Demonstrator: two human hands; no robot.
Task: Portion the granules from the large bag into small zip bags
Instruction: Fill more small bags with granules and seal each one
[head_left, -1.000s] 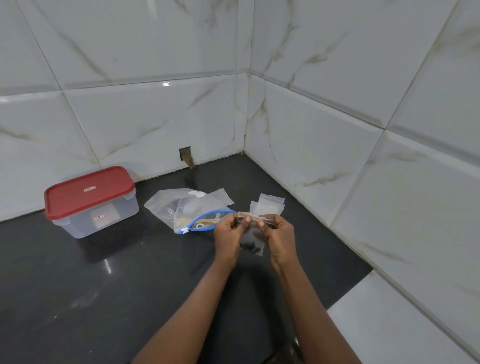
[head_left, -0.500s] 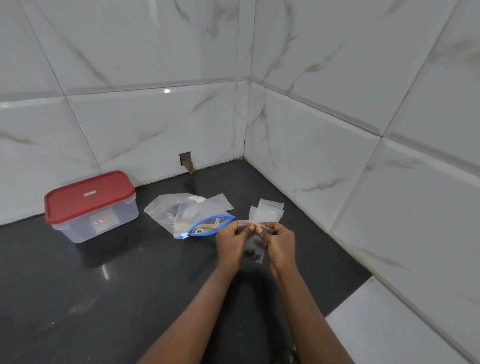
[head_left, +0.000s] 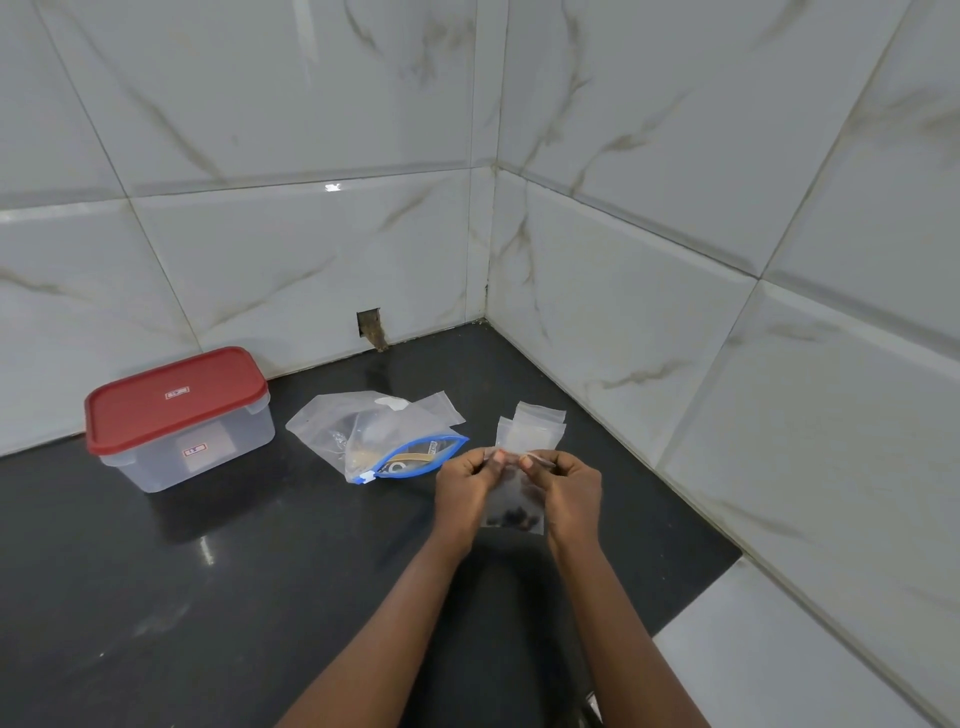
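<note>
Both hands, the left hand (head_left: 467, 486) and the right hand (head_left: 569, 488), pinch the top edge of a small bag (head_left: 514, 506) above the bench (head_left: 208, 571). Dark granules (head_left: 511, 516) lie at its bottom. The large bag (head_left: 374, 436) lies just to the left.

I can't read the labels on the red-lidded clear plastic box (head_left: 179, 421), middle left; the left hand (head_left: 467, 486) and right hand (head_left: 569, 486) hide the small clear zip bag (head_left: 514, 512) seal.

Sitting on the counter (head_left: 208, 597) at left, box (head_left: 179, 418); lying right of it, large bag (head_left: 374, 436), then small zip bags (head_left: 532, 428).
</note>
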